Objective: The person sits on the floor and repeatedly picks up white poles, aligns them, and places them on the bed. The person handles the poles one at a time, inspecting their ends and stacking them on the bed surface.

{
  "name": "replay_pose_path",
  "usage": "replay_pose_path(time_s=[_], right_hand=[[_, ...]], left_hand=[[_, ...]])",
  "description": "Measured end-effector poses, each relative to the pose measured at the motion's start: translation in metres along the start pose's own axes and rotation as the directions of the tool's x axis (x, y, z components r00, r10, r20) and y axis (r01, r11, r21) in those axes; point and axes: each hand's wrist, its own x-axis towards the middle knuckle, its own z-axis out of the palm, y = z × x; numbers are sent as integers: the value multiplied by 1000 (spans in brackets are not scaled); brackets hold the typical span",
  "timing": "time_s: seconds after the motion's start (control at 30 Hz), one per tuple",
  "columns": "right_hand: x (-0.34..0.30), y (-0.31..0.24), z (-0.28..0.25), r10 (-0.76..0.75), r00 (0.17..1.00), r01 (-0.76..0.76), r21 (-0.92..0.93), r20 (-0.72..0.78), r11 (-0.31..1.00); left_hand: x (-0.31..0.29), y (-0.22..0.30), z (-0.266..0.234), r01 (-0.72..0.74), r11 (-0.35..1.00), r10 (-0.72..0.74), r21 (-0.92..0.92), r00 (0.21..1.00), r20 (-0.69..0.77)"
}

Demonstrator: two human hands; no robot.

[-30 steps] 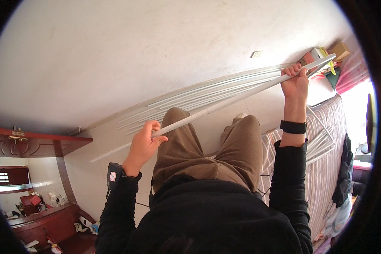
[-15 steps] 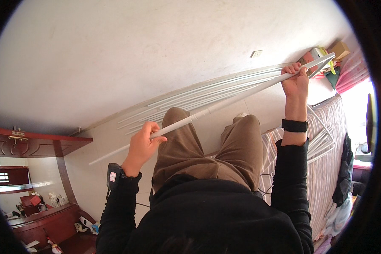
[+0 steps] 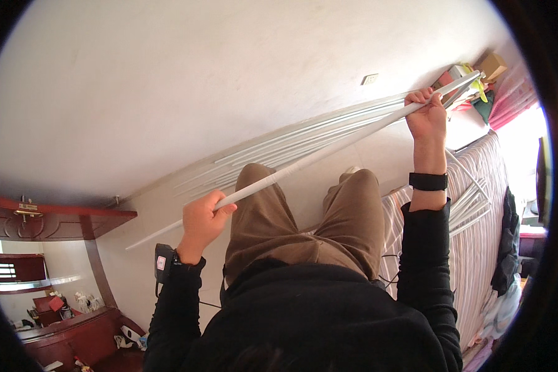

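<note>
A long white tube (image 3: pixel 338 147) slants across in front of me, its lower left end near the floor and its upper right end raised. My left hand (image 3: pixel 203 220) is closed round its lower left part, thumb lying along the top. Near the upper end my right hand (image 3: pixel 426 118) grips the same tube, fingers wrapped round it. A second bar joins it at the upper right tip and angles back behind my right hand, partly hidden. A faint joint line shows on the tube above my left knee.
Several thin white tubes (image 3: pixel 273 144) lie on the floor along the wall. More short tubes (image 3: pixel 470 211) rest on the striped bedsheet (image 3: pixel 425 279) to my right. Boxes (image 3: pixel 492 66) stand at the far right corner. A red-brown wooden door (image 3: pixel 62 220) is on the left.
The joint along the tube's middle, stepped and plainly visible before, now looks nearly flush. Both hands have shifted slightly left, still gripping the tube.
</note>
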Motion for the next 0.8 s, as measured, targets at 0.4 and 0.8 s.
replay_pose_path(time_s=[0.4,0.8], right_hand=[[12,-14,-3,-24,997,22,30,76,999],[4,16,5,-2,992,7,39,-125,999]], left_hand=[[-1,-17,-8,61,973,-30,-223,990,139],[34,36,-13,-180,857,42,-483,958,-283]])
